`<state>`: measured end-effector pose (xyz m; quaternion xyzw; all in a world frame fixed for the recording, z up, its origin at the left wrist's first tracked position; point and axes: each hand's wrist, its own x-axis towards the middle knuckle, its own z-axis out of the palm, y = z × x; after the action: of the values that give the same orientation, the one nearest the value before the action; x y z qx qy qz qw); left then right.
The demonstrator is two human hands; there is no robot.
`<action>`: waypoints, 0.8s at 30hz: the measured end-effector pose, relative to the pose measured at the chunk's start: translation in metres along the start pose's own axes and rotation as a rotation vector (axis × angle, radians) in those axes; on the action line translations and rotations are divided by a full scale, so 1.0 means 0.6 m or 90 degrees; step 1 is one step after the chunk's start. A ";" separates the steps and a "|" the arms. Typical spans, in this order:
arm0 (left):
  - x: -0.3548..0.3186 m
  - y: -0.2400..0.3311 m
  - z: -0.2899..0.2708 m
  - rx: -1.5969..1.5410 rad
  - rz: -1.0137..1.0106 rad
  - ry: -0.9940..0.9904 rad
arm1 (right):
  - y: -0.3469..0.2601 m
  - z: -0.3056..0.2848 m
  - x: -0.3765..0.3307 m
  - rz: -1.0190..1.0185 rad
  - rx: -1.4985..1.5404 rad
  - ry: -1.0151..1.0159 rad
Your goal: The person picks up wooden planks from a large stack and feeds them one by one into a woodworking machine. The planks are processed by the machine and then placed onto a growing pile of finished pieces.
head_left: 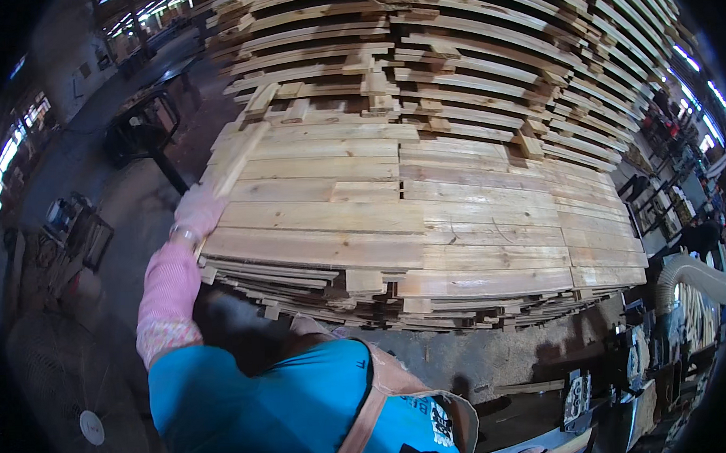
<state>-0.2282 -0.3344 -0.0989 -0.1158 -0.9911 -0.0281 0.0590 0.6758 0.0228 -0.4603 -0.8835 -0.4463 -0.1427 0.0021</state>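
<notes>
The left hand (198, 209), in a pale glove with a pink sleeve behind it, lies on the left end of the top layer of a plank stack (429, 248). Its fingers curl over the near end of a plank (234, 159) that sits slanted along the stack's left edge, running up and away from the hand. The grip looks closed on that plank's end, though the glove hides the fingertips.

The right hand is not in view; the person's blue shirt and a tan apron strap fill the lower middle of the picture, below the left hand.

To the right of the left hand the stack spreads out wide, its top made of pale planks laid side by side in rows, with thinner layers and short spacer blocks showing along the near edge. Beyond the hand, further stacks (469, 52) of the same boards rise higher, with gaps between their layers.

To the left of the hand, on the floor (128, 220), stands a dark cart (144, 127). Lower left, near the elbow, is a round fan (70, 385) with a wire guard. Far right of the hand a pale ribbed hose (697, 277) curves past dark machinery.
</notes>
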 end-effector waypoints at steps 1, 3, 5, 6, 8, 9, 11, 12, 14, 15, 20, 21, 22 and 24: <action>-0.048 -0.002 -0.020 -0.016 0.021 0.008 | -0.020 -0.024 -0.005 -0.007 0.038 0.001; -0.108 -0.008 -0.043 0.027 0.092 0.080 | -0.078 -0.053 0.006 -0.060 0.148 0.031; -0.137 0.003 -0.079 0.051 0.219 0.154 | -0.212 -0.052 0.042 -0.211 0.399 0.078; -0.139 0.022 -0.097 0.046 0.314 0.197 | -0.304 -0.122 0.020 -0.251 0.584 -0.027; -0.124 0.093 -0.135 0.039 0.510 0.236 | -0.448 -0.341 -0.083 -0.389 1.050 -0.238; -0.116 0.142 -0.152 0.048 0.600 0.229 | -0.489 -0.461 -0.125 -0.599 0.808 -0.060; -0.118 0.271 -0.181 0.061 0.810 0.223 | -0.513 -0.601 -0.199 -0.838 0.673 0.235; -0.122 0.326 -0.187 0.052 0.918 0.225 | -0.529 -0.611 -0.218 -0.875 0.622 0.284; -0.142 0.441 -0.183 0.020 1.152 0.223 | -0.526 -0.661 -0.239 -0.940 0.627 0.321; -0.164 0.496 -0.169 -0.018 1.256 0.258 | -0.517 -0.690 -0.239 -0.984 0.651 0.277; -0.296 0.644 -0.149 -0.182 1.505 0.356 | -0.344 -0.538 -0.292 -0.629 0.713 0.171; -0.319 0.652 -0.150 -0.245 1.528 0.324 | -0.300 -0.509 -0.316 -0.525 0.705 0.134; -0.328 0.666 -0.136 -0.330 1.567 0.319 | -0.254 -0.451 -0.350 -0.402 0.700 0.138; -0.336 0.682 -0.114 -0.357 1.600 0.270 | -0.154 -0.386 -0.442 -0.169 0.590 0.174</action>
<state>0.0697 0.0130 -0.0386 -0.9591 -0.1381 -0.1765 0.1730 0.3962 -0.1608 -0.3172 -0.6985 -0.5670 -0.0427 0.4345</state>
